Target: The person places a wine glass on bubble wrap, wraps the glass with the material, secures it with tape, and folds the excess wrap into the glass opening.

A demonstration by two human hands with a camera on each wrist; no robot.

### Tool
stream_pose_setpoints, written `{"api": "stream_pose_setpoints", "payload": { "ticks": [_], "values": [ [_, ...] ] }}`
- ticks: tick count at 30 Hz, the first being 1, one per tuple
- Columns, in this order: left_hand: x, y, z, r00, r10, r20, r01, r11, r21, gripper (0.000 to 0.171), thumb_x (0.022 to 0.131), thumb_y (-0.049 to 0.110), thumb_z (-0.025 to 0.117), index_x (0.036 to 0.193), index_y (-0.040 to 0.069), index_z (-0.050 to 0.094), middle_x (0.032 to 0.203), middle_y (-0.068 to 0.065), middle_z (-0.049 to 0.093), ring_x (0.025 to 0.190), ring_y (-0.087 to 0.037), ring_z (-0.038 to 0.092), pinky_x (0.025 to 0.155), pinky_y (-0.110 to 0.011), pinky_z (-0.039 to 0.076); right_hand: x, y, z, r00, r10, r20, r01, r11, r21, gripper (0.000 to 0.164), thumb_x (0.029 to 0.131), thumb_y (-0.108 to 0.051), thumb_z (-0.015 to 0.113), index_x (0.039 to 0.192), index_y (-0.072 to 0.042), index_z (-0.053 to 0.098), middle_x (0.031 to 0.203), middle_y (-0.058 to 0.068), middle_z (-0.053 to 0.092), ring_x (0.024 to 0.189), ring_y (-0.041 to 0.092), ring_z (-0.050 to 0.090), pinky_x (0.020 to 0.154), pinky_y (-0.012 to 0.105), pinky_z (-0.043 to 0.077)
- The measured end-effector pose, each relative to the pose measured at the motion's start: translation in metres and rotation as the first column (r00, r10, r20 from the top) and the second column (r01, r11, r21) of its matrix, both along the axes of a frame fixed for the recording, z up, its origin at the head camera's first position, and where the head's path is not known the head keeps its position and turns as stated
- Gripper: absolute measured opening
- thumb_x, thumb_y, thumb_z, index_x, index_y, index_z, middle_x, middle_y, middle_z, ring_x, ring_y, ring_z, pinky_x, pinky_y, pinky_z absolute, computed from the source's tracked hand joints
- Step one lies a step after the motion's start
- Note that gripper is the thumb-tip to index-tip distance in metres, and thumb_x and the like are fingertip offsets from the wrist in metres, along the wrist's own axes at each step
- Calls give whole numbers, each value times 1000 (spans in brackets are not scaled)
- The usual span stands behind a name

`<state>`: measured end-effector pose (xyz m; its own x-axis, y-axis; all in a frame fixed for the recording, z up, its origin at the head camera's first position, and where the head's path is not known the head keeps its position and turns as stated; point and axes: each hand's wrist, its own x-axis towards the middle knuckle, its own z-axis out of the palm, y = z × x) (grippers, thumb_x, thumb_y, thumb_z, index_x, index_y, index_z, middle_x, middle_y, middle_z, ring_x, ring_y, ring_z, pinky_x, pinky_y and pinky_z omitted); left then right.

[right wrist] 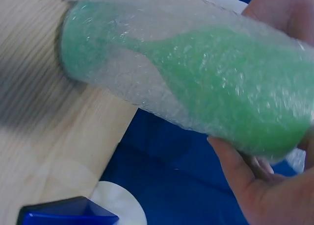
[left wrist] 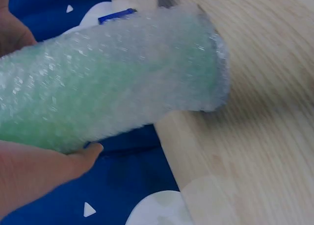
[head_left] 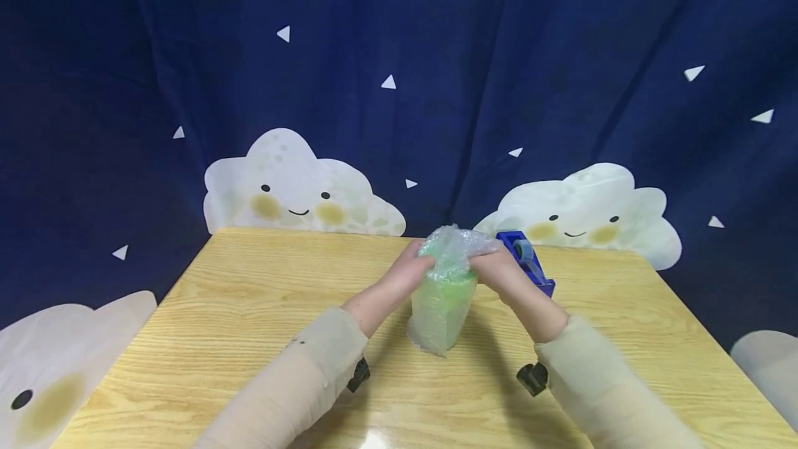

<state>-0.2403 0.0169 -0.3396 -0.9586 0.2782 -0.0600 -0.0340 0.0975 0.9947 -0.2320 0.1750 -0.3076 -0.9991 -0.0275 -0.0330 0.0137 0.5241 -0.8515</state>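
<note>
A bubble-wrapped green object (head_left: 441, 310) stands upright on the table, between both hands. Through the clear wrap in the right wrist view, the green object (right wrist: 216, 83) narrows near one end and widens towards the other, somewhat like a goblet. My left hand (head_left: 408, 267) grips the upper left side of the bundle, and its thumb shows along the wrap in the left wrist view. On the opposite side my right hand (head_left: 494, 267) holds the upper part, where loose bubble wrap (head_left: 458, 241) is bunched over the top. Some fingertips are hidden behind the wrap.
Just beyond the right hand, a blue tape dispenser (head_left: 544, 285) with a light blue roll sits on the wooden table (head_left: 280, 283). A dark blue curtain (head_left: 349, 54) with clouds and triangles hangs behind the table's far edge. Dark wrist devices (head_left: 533, 378) hang below the sleeves.
</note>
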Motion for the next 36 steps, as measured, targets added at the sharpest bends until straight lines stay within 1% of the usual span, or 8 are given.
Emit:
{"api": "stream_pose_setpoints", "payload": {
  "ticks": [4,9,18,23,26,28,32,36],
  "values": [
    [-1,-7,0,995,-88,48,86,995,46,53,91,32,36,138,8,37,144,-12,36,134,-28,31,112,-51,23,3,-7,1,994,-48,-101,62,988,143,44,72,-6,61,115,5,62,115,22,63,100,29,58,87,38,51],
    [-2,-10,4,990,-137,42,137,990,-7,66,93,49,38,144,7,30,148,-13,32,138,-30,30,113,-52,22,5,-10,2,988,-35,-148,73,964,257,41,73,-11,62,112,4,62,112,23,64,100,33,59,90,45,49],
    [2,-3,7,997,-13,73,17,998,-55,78,86,43,57,145,2,27,150,-16,32,137,-31,32,114,-46,25,5,-9,0,992,-39,-121,69,964,255,43,77,-15,63,115,4,59,112,23,63,97,32,59,88,44,50],
    [1,-1,9,992,33,120,-25,998,-62,77,84,34,62,145,2,27,150,-15,32,136,-32,33,114,-45,26,4,-5,-2,998,-5,-62,19,974,227,42,75,-7,56,115,6,57,107,22,62,88,27,55,76,35,50],
    [0,0,10,987,58,147,-51,997,-53,70,82,26,63,141,1,33,143,-16,40,130,-32,40,111,-45,31,2,3,-3,996,83,19,-84,990,110,43,80,-7,52,120,6,53,114,20,59,94,22,55,81,35,50],
    [0,1,10,987,71,144,-65,997,-45,63,80,19,62,136,0,39,135,-16,47,123,-31,45,107,-45,36,1,11,-4,984,157,82,-153,987,-56,37,85,-8,49,120,4,53,114,13,59,98,18,56,90,37,50],
    [0,4,11,987,92,132,-89,996,-31,60,75,8,59,132,-3,41,129,-17,50,116,-29,48,105,-43,38,-1,28,-5,935,326,143,-251,889,-383,26,94,-15,36,102,-13,60,99,-7,64,96,7,59,95,32,46],
    [0,5,11,988,98,121,-96,995,-21,60,74,2,57,131,-5,42,128,-18,51,114,-29,49,104,-43,39,-3,36,-5,895,427,130,-315,811,-492,33,100,-25,28,97,-24,60,92,-15,67,93,2,61,90,25,47]
  ]
}}
